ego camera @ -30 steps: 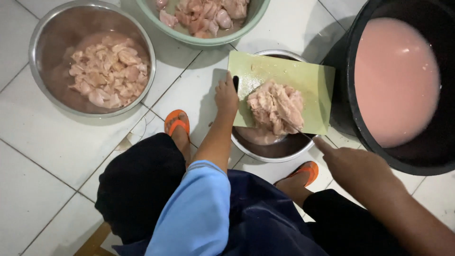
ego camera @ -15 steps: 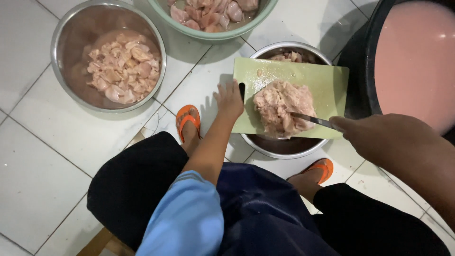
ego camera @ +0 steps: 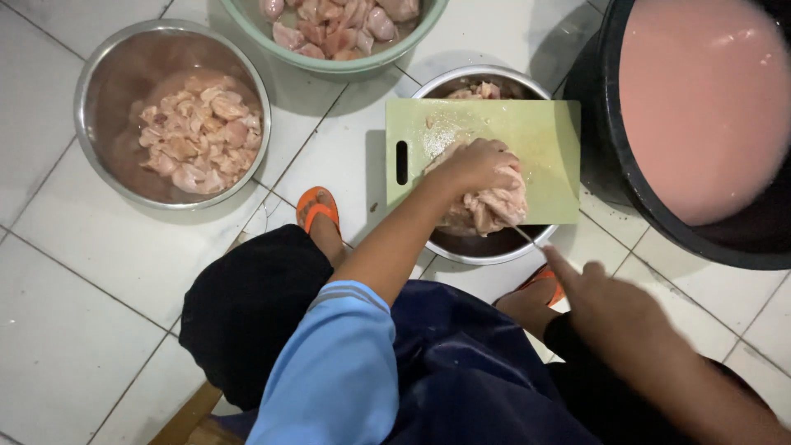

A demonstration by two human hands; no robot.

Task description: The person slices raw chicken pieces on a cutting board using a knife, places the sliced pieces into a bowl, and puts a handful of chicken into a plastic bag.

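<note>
Chicken (ego camera: pixel 494 206) is what's being worked on: a pale raw lump sitting on the near edge of a light green cutting board (ego camera: pixel 535 140), which is laid flat across the top of a steel bowl (ego camera: pixel 486 247) on the white tiled floor (ego camera: pixel 74 288).

Going by size, the biggest thing around is the black tub (ego camera: pixel 659 222) at the right, full of cloudy pink water. Next is the metal basin (ego camera: pixel 107 165) at the left with a heap of cut pieces in it, and a green basin (ego camera: pixel 346 66) at the top edge with more raw pieces. Then the board over its bowl, with a slot handle at its left end.

The left hand (ego camera: pixel 474 165) comes in with the forearm stretched forward from a blue sleeve, wrist bent down, palm over the meat. Its fingers are curled together and pressing on top of the lump, holding it down on the board.

The right hand (ego camera: pixel 606 309) sits lower right and is blurry. It's wrapped around the handle of a knife (ego camera: pixel 521 232), index finger stretched along toward the blade; the other fingers I can't make out. The thin blade tip touches the meat's near side, just under the left hand.

Orange sandals (ego camera: pixel 317 206) sit on either side of the bowl.
</note>
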